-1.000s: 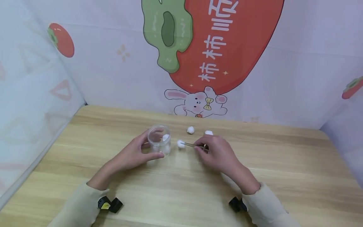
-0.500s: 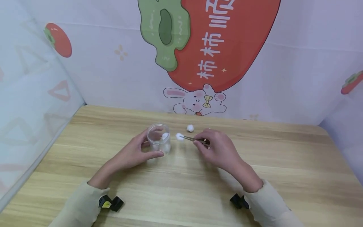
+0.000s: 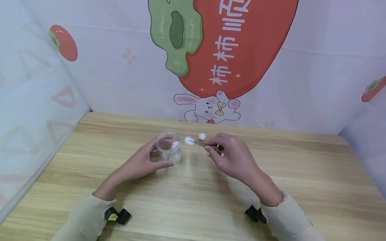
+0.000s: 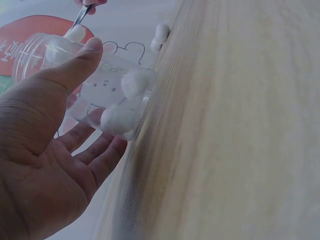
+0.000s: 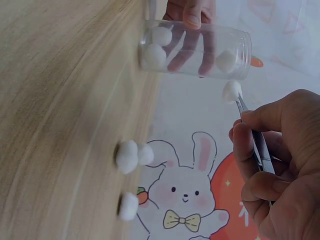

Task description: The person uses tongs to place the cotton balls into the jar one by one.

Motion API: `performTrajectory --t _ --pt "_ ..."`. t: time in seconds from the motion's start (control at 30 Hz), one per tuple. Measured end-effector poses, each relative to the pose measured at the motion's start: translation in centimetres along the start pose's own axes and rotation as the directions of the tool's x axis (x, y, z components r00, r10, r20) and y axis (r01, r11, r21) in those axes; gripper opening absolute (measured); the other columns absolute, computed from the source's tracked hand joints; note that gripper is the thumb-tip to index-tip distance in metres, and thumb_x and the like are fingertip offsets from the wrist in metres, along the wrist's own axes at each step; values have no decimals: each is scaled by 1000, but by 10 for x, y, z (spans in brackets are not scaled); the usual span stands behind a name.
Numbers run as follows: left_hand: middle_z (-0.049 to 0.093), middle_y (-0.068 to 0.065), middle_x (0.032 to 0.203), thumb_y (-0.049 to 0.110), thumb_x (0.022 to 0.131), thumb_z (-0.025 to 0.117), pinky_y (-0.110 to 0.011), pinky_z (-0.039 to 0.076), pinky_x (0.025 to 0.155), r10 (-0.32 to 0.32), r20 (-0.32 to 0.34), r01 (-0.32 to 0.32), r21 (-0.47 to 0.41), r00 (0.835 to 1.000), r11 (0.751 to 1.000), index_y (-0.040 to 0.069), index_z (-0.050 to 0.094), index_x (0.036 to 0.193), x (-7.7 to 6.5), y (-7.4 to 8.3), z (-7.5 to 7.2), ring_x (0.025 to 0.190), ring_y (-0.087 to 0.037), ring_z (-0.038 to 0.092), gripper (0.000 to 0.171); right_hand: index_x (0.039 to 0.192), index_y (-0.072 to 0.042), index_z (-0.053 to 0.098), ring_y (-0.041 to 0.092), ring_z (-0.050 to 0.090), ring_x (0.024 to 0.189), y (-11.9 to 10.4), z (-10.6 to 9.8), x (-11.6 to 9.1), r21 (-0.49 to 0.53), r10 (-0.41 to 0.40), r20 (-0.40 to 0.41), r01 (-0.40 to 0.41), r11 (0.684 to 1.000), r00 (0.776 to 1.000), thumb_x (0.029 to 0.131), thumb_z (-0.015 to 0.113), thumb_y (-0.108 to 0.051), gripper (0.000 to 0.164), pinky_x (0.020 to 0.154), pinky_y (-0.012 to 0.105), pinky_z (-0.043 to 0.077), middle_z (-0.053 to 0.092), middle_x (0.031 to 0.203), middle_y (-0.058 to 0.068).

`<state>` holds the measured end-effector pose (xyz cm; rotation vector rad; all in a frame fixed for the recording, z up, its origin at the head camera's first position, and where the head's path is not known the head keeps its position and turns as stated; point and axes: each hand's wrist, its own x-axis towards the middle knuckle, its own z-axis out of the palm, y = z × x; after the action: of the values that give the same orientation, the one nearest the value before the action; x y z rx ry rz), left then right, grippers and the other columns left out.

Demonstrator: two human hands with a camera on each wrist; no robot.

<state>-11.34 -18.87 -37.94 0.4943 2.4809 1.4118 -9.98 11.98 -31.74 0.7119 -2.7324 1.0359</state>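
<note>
My left hand (image 3: 144,157) holds a clear, lidless jar (image 3: 169,149) upright on the table, thumb in front and fingers behind. Inside the jar are several white cotton balls (image 4: 135,82), one of them up near the rim in the right wrist view. With thumb and fingers, my right hand (image 3: 233,154) grips metal tweezers (image 5: 256,142). Their tips pinch a cotton ball (image 5: 231,92), held in the air beside the jar's mouth, apart from it. Part of the tweezers is hidden by the right hand.
Loose cotton balls (image 5: 127,157) lie on the wooden table (image 3: 187,207) to the right of the jar. Another cotton ball (image 5: 129,206) sits a little apart from them. A printed cloth backdrop (image 3: 316,83) rises at the table's back edge.
The tweezers and the pinched cotton ball have risen and shifted slightly left, up toward the height of the jar's rim. The left hand and jar have stayed in place.
</note>
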Motion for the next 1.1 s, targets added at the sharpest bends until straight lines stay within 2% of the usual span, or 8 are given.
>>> performTrajectory --t 0.33,0.53,0.6,0.83,1.1 --pt "65 0 141 38 87 89 -48 49 122 14 3 -14 -11 1000 1000 42 47 149 0 1 0 138 -22 62 75 108 -12 83 9 61 74 -11 -6 3 19 -7 -27 8 1000 1000 94 81 -16 14 63 29 60 74 91 -4" --pt "66 0 139 37 87 89 -47 50 122 24 1 -24 -15 1000 1000 42 47 148 1 1 0 136 -20 63 75 107 -12 83 8 61 75 -19 -7 6 22 -45 -53 46 999 998 95 80 -16 13 64 23 56 75 91 -5" --pt "66 0 139 37 87 89 -47 50 122 26 0 -26 -12 1000 1000 42 47 148 1 2 0 136 -20 63 75 107 -12 83 8 61 75 -22 -6 8 23 -53 -56 54 998 997 95 80 -16 13 64 25 58 75 91 -4" --pt "65 1 142 40 87 89 -49 50 121 7 7 -7 -15 1000 1000 41 45 151 -1 0 -1 138 -23 63 77 105 -14 83 7 61 75 -32 -1 14 25 -59 -31 60 998 998 95 80 -16 11 67 24 58 74 90 -5" --pt "63 1 145 41 87 88 -47 52 120 23 11 -22 -15 1000 1000 44 43 153 1 -4 -1 137 -22 63 80 104 -14 82 7 62 75 -32 5 16 32 -52 -7 52 998 999 94 80 -15 10 67 26 61 76 92 -3"
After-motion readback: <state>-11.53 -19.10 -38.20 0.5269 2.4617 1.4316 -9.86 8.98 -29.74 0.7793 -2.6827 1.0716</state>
